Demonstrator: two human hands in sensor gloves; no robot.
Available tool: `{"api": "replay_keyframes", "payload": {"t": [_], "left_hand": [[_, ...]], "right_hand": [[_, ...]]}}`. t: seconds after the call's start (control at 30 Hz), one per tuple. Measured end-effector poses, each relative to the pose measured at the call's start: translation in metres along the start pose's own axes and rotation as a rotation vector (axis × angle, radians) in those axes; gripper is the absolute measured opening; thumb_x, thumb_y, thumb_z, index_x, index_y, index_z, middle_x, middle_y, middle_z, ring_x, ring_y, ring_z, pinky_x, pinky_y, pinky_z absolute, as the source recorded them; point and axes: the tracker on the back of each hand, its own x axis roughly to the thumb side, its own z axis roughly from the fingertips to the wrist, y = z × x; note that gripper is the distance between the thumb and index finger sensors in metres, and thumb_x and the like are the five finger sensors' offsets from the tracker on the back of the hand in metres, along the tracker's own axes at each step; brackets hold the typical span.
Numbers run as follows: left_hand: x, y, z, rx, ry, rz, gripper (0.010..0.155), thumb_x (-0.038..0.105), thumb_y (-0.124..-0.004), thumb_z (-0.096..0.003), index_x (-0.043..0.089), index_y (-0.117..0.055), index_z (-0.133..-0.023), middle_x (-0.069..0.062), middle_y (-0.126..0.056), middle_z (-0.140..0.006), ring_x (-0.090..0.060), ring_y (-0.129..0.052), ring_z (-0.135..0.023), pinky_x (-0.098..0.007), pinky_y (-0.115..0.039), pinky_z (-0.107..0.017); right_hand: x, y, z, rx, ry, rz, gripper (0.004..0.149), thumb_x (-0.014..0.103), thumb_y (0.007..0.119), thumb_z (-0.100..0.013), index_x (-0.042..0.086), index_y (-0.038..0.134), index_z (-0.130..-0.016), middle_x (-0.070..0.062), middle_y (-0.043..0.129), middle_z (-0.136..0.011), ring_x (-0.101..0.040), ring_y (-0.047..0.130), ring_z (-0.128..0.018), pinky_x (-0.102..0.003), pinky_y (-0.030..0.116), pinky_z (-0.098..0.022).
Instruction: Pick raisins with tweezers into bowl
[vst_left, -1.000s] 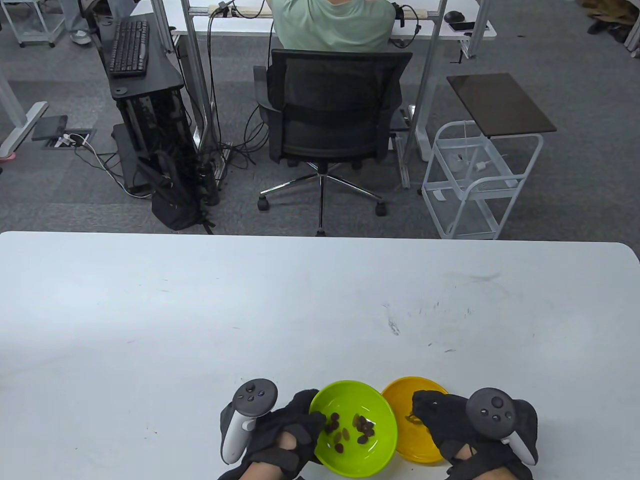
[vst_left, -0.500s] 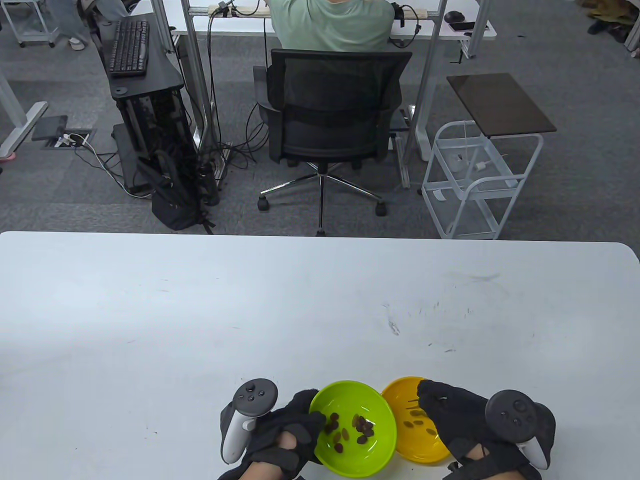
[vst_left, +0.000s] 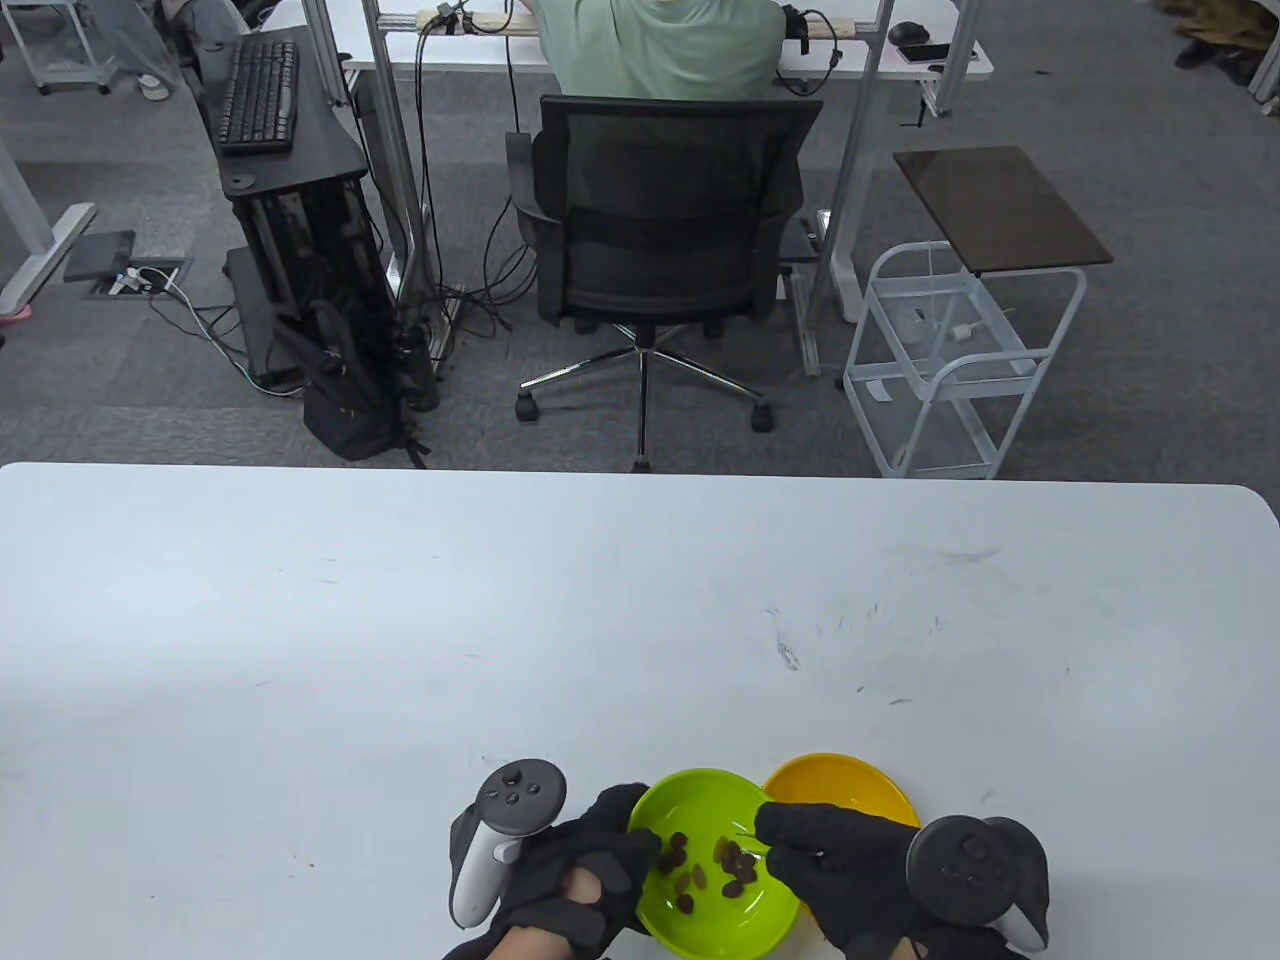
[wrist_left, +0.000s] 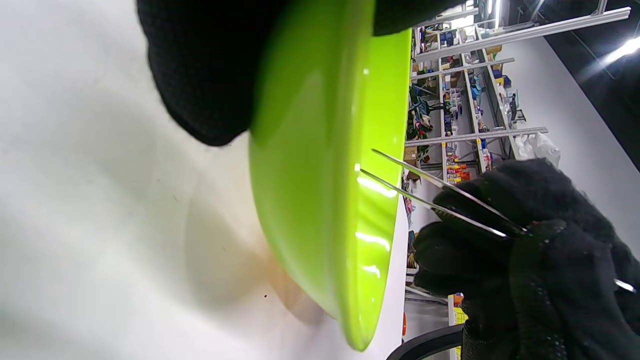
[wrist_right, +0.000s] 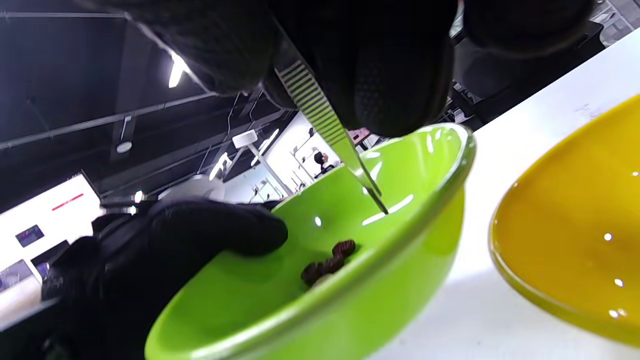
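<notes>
We see the left hand gripping the green bowl's left rim on the desk. Right hand pinches tweezers, tips apart over raisins lying in the green bowl. Yellow bowl sits just beside, right.

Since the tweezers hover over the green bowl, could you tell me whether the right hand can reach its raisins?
Probably yes. The right hand holds the tweezers tips-down inside the green bowl, just above the raisins; nothing lies between. The left hand only grips the rim.
</notes>
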Motion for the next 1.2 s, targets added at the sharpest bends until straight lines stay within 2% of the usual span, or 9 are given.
{"api": "replay_keyframes", "payload": {"t": [0.3,0.63,0.8,0.9,1.07,1.2], "left_hand": [[0.002,-0.005,-0.001,-0.025,-0.011,-0.011,0.065,0.030,-0.067,-0.0517,0.012,-0.045,-0.110,-0.016,-0.065,-0.104,-0.039,-0.100,-0.076,-0.033,-0.098,-0.043],[0.001,-0.006,-0.002,-0.025,-0.005,-0.020,0.065,0.030,-0.066,-0.0517,0.012,-0.044,-0.110,-0.016,-0.065,-0.104,-0.039,-0.100,-0.076,-0.033,-0.098,-0.043],[0.000,-0.003,-0.001,-0.014,-0.002,-0.010,0.065,0.030,-0.067,-0.0516,0.012,-0.045,-0.110,-0.016,-0.065,-0.104,-0.040,-0.100,-0.076,-0.033,-0.098,-0.042],[-0.001,0.000,-0.001,-0.002,0.004,-0.009,0.065,0.030,-0.067,-0.0515,0.011,-0.045,-0.110,-0.016,-0.065,-0.104,-0.040,-0.100,-0.076,-0.033,-0.098,-0.042],[-0.003,0.002,-0.002,0.009,0.015,-0.009,0.065,0.030,-0.067,-0.0514,0.011,-0.045,-0.110,-0.016,-0.065,-0.104,-0.039,-0.100,-0.076,-0.033,-0.098,-0.042],[-0.003,0.003,-0.001,0.011,0.020,-0.007,0.065,0.030,-0.067,-0.0514,0.011,-0.045,-0.110,-0.016,-0.065,-0.104,-0.040,-0.100,-0.076,-0.034,-0.098,-0.042]], "right_hand": [[0.002,0.010,-0.002,0.059,0.001,0.032,0.039,0.039,0.086,-0.050,0.022,0.089,-0.085,-0.004,0.091,-0.080,-0.030,0.102,-0.055,-0.050,0.083,-0.036],[0.005,0.011,-0.002,0.041,-0.023,0.070,0.038,0.039,0.086,-0.049,0.022,0.091,-0.082,-0.004,0.093,-0.077,-0.028,0.103,-0.053,-0.048,0.084,-0.035],[0.008,0.001,0.000,-0.023,-0.041,0.024,0.038,0.039,0.086,-0.049,0.021,0.092,-0.082,-0.004,0.093,-0.077,-0.028,0.103,-0.053,-0.049,0.084,-0.035],[0.005,-0.015,0.002,-0.084,-0.022,-0.009,0.038,0.039,0.086,-0.049,0.022,0.092,-0.082,-0.004,0.093,-0.077,-0.028,0.103,-0.054,-0.049,0.083,-0.035],[-0.012,-0.036,0.007,-0.186,0.038,0.012,0.038,0.039,0.086,-0.049,0.021,0.092,-0.082,-0.004,0.093,-0.077,-0.028,0.103,-0.053,-0.048,0.084,-0.035],[-0.033,-0.034,0.008,-0.175,0.131,0.033,0.038,0.039,0.086,-0.049,0.021,0.092,-0.082,-0.004,0.093,-0.077,-0.029,0.103,-0.052,-0.049,0.084,-0.034]]}}
